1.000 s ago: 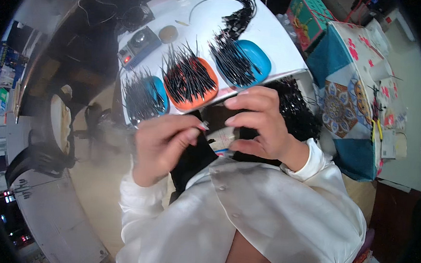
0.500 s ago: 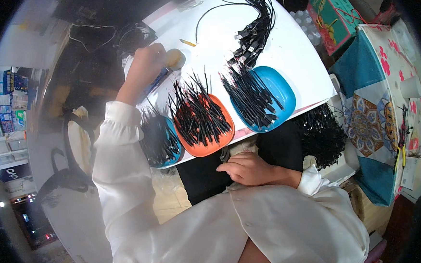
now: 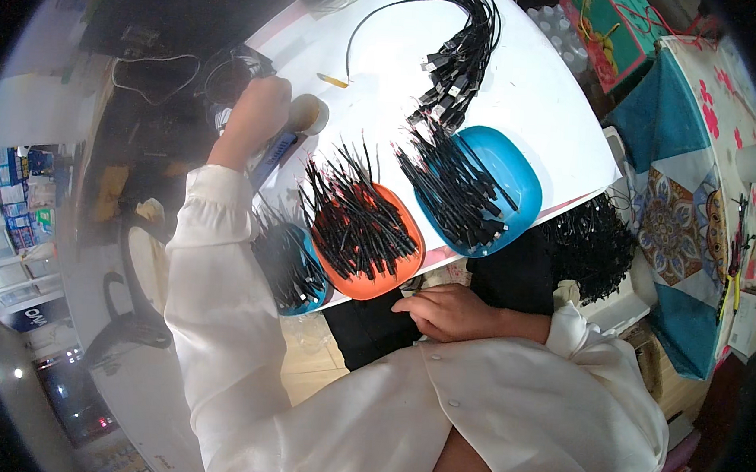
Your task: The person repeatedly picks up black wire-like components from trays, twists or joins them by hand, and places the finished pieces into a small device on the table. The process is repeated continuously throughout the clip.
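My left hand (image 3: pixel 260 112) reaches out to the far left edge of the white table (image 3: pixel 566 135), its fingers curled; whatever it grips is hidden behind the knuckles. Right beside it stands a round tan roll that looks like tape (image 3: pixel 308 114), and a blue box-like object (image 3: pixel 272 156) lies below the wrist. Low over my lap, my right hand (image 3: pixel 449 312) is closed, with a small dark piece near its fingertips that I cannot identify. Short black cables fill an orange tray (image 3: pixel 366 289), a blue tray (image 3: pixel 520 180) to its right and a smaller blue tray (image 3: pixel 315 306) to its left.
A bundle of black cables with metal plugs (image 3: pixel 453 67) lies at the table's back, near a short yellow stick (image 3: pixel 332 81). Another black cable heap (image 3: pixel 592 249) sits right of my lap. A patterned cloth (image 3: pixel 677 224) covers a surface at the far right.
The view has shifted slightly, so the table and trays sit a little lower and farther right. My left hand stays by the roll, and my right hand keeps its place over my lap.
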`<state>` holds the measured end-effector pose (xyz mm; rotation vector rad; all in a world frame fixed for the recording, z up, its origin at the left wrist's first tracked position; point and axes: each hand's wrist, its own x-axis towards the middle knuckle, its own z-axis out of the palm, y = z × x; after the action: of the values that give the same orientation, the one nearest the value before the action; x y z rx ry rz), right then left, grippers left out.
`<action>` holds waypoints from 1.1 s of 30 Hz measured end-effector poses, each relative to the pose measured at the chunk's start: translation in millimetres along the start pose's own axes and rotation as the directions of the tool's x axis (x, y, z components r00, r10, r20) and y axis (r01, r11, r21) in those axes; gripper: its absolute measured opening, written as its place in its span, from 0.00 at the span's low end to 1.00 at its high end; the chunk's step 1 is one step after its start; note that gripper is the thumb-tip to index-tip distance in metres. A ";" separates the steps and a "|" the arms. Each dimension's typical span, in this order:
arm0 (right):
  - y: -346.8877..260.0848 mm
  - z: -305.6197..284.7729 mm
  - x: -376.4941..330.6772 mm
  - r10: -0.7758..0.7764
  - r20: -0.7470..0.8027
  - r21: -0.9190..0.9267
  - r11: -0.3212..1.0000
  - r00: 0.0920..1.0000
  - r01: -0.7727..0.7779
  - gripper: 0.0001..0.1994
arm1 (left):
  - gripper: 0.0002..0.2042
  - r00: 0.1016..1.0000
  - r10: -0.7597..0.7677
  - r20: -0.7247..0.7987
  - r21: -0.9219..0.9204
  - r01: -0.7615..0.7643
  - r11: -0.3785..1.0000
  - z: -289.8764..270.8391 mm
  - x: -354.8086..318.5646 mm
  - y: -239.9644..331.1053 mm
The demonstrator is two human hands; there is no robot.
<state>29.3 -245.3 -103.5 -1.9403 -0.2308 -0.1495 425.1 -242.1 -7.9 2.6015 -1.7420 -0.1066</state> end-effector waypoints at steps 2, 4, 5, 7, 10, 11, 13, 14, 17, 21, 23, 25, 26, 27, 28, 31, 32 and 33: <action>0.1 0.8 0.0 -0.023 -0.072 0.002 1.000 0.997 0.023 0.14 | 0.04 1.000 0.010 0.014 0.010 -0.010 1.000 0.7 2.7 2.2; -0.1 1.0 -0.6 -0.021 -0.098 0.003 1.000 0.995 0.021 0.14 | 0.05 0.999 0.016 0.033 0.034 -0.018 0.999 1.1 4.6 5.0; -0.3 0.8 -1.0 -0.016 -0.098 0.004 1.000 0.995 0.016 0.14 | 0.05 0.999 0.002 0.047 0.042 -0.004 0.999 1.3 5.5 6.4; -0.8 -0.1 -1.8 0.006 -0.086 0.008 1.000 0.996 -0.006 0.13 | 0.06 0.998 -0.006 0.065 0.070 0.002 0.998 1.5 7.5 8.9; -1.6 -1.0 -2.5 0.047 -0.075 -0.004 0.999 0.996 -0.047 0.12 | 0.06 0.996 -0.021 0.088 0.069 0.014 0.998 1.5 9.0 11.2; -1.9 -1.0 -2.5 0.053 -0.089 -0.021 0.998 0.995 -0.055 0.11 | 0.06 0.996 -0.010 0.091 0.071 0.004 0.997 1.1 9.0 11.3; -2.0 -0.4 -2.5 0.062 -0.109 -0.047 0.997 0.992 -0.068 0.11 | 0.05 0.996 0.019 0.083 0.086 -0.026 0.996 -1.3 6.6 10.1; -1.8 0.1 -2.8 0.066 -0.116 -0.057 0.996 0.991 -0.073 0.11 | 0.05 0.998 -0.017 0.057 0.018 0.016 1.000 -3.8 3.2 8.2; -0.3 2.7 -4.6 0.058 -0.123 -0.073 0.995 0.991 -0.067 0.10 | 0.04 0.993 -0.114 -0.010 -0.115 0.112 0.987 -17.2 -13.4 -3.1; 2.9 8.8 -6.1 0.030 -0.152 -0.112 0.993 0.988 -0.047 0.09 | 0.03 0.972 -0.232 -0.032 -0.265 0.216 0.940 -35.9 -53.7 -25.7; 4.7 12.3 -5.8 0.006 -0.169 -0.117 0.993 0.986 -0.026 0.08 | 0.04 0.955 -0.294 -0.025 -0.318 0.271 0.908 -37.4 -71.5 -35.3; 6.1 15.2 -5.6 -0.002 -0.160 -0.122 0.992 0.987 -0.018 0.08 | 0.05 0.941 -0.338 -0.016 -0.359 0.310 0.880 -34.3 -82.4 -42.8; 6.7 16.2 -5.6 -0.001 -0.146 -0.122 0.992 0.989 -0.017 0.08 | 0.05 0.934 -0.358 0.006 -0.390 0.331 0.859 -31.8 -86.0 -45.8; 7.1 17.2 -5.6 0.001 -0.132 -0.126 0.992 0.991 -0.018 0.08 | 0.03 0.941 -0.340 -0.003 -0.351 0.317 0.881 -29.6 -87.9 -48.7; 7.4 17.8 -5.7 0.004 -0.122 -0.124 0.992 0.993 -0.019 0.08 | 0.02 0.932 -0.362 0.033 -0.342 0.351 0.872 -27.2 -88.6 -51.2; 8.0 18.4 -5.7 0.022 -0.088 -0.129 0.991 0.996 -0.033 0.08 | 0.02 0.937 -0.349 0.027 -0.285 0.342 0.896 -22.1 -87.7 -56.7; 8.1 18.2 -5.5 0.034 -0.076 -0.130 0.990 0.996 -0.044 0.07 | 0.02 0.940 -0.341 0.023 -0.263 0.335 0.905 -21.1 -86.6 -57.9; 8.0 17.8 -5.4 0.052 -0.060 -0.135 0.989 0.997 -0.059 0.07 | 0.02 0.942 -0.335 0.027 -0.255 0.330 0.909 -20.1 -85.6 -58.5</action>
<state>25.8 -232.1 -118.5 -2.0737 -0.1315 -0.1876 447.8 -141.3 13.9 2.6608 -1.1677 -0.2903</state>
